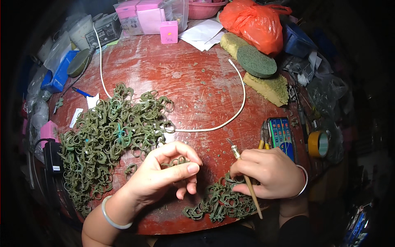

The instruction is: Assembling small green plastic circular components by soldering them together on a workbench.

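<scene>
My left hand (164,168) is curled, palm partly up, with a few small green rings (177,161) showing between its fingers and thumb. My right hand (269,171) has a craft knife (252,195) with a slim wooden handle in its grip; the metal tip points up and away from me. Its fingertips reach down to a smaller heap of green rings (222,201) at the table's near edge. Whether they also touch a ring is hidden. On the left spreads a much larger heap of green rings (98,152), with one loose ring (131,169) beside my left wrist.
A white cable (210,129) loops across the red table (177,90). Right of my right hand lie a lit phone (282,136) and a yellow tape roll (319,144). Sponges (267,86) and a red plastic bag (253,24) stand far right; pink boxes (138,16) stand at the back.
</scene>
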{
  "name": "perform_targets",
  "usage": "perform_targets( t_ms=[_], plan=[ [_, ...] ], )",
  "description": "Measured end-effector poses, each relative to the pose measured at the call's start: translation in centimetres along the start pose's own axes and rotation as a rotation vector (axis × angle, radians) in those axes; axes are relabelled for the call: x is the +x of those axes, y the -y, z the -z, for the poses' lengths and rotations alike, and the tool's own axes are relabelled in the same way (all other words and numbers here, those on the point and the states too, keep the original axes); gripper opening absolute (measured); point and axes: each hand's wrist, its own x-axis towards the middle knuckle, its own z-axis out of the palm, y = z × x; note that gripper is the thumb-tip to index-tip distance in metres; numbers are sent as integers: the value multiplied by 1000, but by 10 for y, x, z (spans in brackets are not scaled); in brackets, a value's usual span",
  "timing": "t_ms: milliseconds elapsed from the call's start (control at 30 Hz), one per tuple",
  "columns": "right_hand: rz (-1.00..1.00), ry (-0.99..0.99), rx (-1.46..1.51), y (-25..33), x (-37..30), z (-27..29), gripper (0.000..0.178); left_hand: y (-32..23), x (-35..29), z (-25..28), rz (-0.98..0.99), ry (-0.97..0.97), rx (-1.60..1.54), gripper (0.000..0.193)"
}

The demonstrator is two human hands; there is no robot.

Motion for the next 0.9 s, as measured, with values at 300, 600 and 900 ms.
perform_targets(
  t_ms=[300,600,900],
  plan=[
    [15,-379,0,-8,17,-25,21,0,2,-9,-3,-130,127,16],
    [414,-499,66,-3,30,-44,29,6,4,0,-246,-9,693,32],
    [231,-586,183,1,23,-35,30,3,1,-5,-174,-7,557,37]
  ],
)
